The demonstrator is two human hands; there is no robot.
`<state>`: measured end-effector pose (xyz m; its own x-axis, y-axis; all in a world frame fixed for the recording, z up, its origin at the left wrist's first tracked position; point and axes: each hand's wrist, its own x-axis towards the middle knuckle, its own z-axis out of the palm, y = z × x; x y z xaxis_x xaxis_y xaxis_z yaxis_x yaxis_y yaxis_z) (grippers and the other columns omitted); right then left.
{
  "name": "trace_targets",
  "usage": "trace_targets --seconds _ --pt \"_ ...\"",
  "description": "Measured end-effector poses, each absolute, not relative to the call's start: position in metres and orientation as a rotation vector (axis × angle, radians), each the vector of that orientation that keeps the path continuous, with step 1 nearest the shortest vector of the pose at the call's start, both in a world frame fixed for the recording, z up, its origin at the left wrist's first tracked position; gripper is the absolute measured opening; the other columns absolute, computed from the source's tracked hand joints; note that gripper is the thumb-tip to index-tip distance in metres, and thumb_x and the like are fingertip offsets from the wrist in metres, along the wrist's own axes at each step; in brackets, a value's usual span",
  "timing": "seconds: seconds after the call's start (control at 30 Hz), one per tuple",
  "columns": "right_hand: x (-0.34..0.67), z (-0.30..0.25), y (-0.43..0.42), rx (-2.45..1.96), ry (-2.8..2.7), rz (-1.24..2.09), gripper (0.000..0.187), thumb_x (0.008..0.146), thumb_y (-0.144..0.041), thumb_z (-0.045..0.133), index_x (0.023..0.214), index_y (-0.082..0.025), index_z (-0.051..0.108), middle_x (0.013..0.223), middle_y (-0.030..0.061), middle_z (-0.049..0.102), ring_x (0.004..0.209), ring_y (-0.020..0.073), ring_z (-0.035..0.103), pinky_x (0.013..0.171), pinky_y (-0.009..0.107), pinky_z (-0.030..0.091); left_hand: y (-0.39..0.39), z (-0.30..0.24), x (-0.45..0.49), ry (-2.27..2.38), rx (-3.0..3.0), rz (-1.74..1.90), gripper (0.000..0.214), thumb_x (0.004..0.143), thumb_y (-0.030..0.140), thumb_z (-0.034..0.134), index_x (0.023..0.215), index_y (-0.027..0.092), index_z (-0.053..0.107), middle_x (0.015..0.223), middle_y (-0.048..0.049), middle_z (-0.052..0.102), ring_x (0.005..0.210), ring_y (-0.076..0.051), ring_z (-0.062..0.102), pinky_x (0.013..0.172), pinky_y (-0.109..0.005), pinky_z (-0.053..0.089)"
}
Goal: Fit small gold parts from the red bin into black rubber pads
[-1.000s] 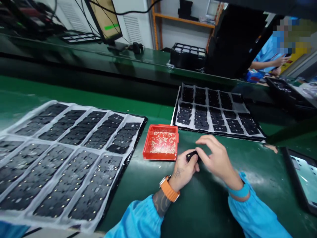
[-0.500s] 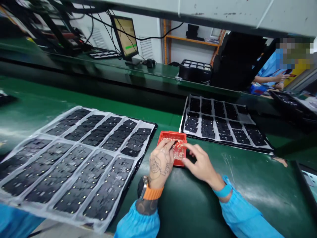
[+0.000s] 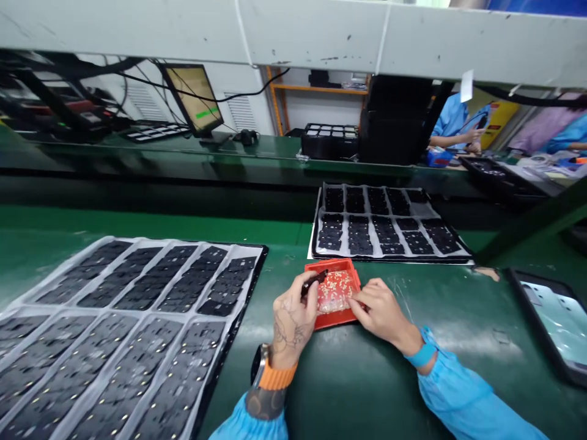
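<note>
My left hand (image 3: 293, 321), with a watch on an orange strap, is closed round a small dark plastic part (image 3: 314, 281) above the left side of a shallow red bin (image 3: 334, 319). Many tiny pale, gold-coloured pieces (image 3: 337, 284) lie scattered in the bin. At its right edge is my right hand (image 3: 384, 310), fingers curled and thumb and forefinger pinched together. Whatever sits between those fingertips is hidden or too small to name.
A large white-lined tray (image 3: 151, 316) of flat black parts lies left; a similar tray (image 3: 348, 215) lies beyond the bin. A black case with a pale glossy panel (image 3: 557, 318) sits right. A monitor (image 3: 195, 98) stands behind. Co-workers in blue sleeves (image 3: 452, 119) are at back right.
My right hand has gone from spread fingers to a pinch at the bin's edge. My left hand has drawn back from the bin, showing the dark part. The camera view has shifted.
</note>
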<state>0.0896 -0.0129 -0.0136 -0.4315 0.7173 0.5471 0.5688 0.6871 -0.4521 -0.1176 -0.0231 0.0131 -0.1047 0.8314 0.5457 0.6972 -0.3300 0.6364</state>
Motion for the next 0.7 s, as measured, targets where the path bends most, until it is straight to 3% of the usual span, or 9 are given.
trace_targets --seconds 0.07,0.13,0.23,0.3,0.43,0.6,0.7 --pt "0.104 -0.006 -0.025 -1.028 -2.084 0.171 0.026 0.101 -0.025 0.047 0.094 -0.014 0.07 0.084 0.0092 0.058 0.077 0.0265 0.056 0.078 0.041 0.04 -0.027 0.012 -0.106 1.635 1.995 1.385 0.016 0.095 0.022 0.055 0.106 0.019 0.065 0.086 -0.0006 0.074 0.065 -0.014 0.07 0.064 -0.022 0.054" --pt "0.107 0.0 -0.036 -1.045 -2.021 0.081 0.03 0.1 -0.03 0.051 0.118 -0.011 0.066 0.114 0.0182 0.054 0.103 0.0354 0.052 0.089 0.05 0.04 -0.03 0.011 -0.097 1.589 1.986 1.369 0.015 0.095 0.022 0.055 0.107 0.02 0.065 0.088 -0.0001 0.075 0.068 -0.014 0.071 0.065 -0.021 0.053" --pt "0.093 0.005 -0.045 -1.036 -2.054 0.038 0.049 0.094 -0.033 0.058 0.138 -0.013 0.053 0.147 0.0219 0.031 0.129 0.0432 0.034 0.103 0.063 0.03 -0.031 0.009 -0.09 1.57 2.003 1.386 0.014 0.094 0.021 0.055 0.104 0.02 0.065 0.091 -0.0007 0.074 0.075 -0.015 0.072 0.071 -0.022 0.054" --pt "0.083 0.003 -0.045 -1.063 -2.102 0.062 0.052 0.089 -0.03 0.063 0.138 -0.015 0.054 0.152 0.0212 0.024 0.133 0.0444 0.029 0.105 0.065 0.027 -0.03 0.007 -0.089 1.582 2.034 1.419 0.014 0.094 0.02 0.054 0.102 0.019 0.066 0.09 -0.0014 0.074 0.076 -0.016 0.071 0.073 -0.024 0.054" --pt "0.076 -0.005 -0.04 -1.062 -2.043 0.127 0.028 0.09 -0.023 0.061 0.116 -0.016 0.067 0.148 0.0188 0.033 0.131 0.0413 0.035 0.105 0.063 0.029 -0.026 0.002 -0.091 1.62 2.078 1.478 0.014 0.095 0.021 0.053 0.099 0.017 0.066 0.087 -0.0037 0.074 0.076 -0.018 0.071 0.074 -0.026 0.055" --pt "0.078 -0.009 -0.035 -1.101 -2.035 0.115 0.045 0.088 -0.025 0.064 0.132 -0.015 0.062 0.149 0.0212 0.031 0.13 0.0433 0.033 0.103 0.066 0.028 -0.023 -0.003 -0.092 1.604 2.081 1.468 0.014 0.094 0.022 0.054 0.099 0.017 0.067 0.088 -0.0037 0.074 0.077 -0.018 0.071 0.075 -0.026 0.055" --pt "0.076 -0.011 -0.033 -1.065 -1.998 0.151 0.027 0.091 -0.025 0.06 0.115 -0.016 0.069 0.146 0.0198 0.036 0.128 0.0424 0.037 0.103 0.064 0.029 -0.021 -0.004 -0.095 1.617 2.063 1.457 0.014 0.094 0.023 0.055 0.098 0.018 0.067 0.086 -0.0032 0.074 0.073 -0.017 0.071 0.072 -0.026 0.055"
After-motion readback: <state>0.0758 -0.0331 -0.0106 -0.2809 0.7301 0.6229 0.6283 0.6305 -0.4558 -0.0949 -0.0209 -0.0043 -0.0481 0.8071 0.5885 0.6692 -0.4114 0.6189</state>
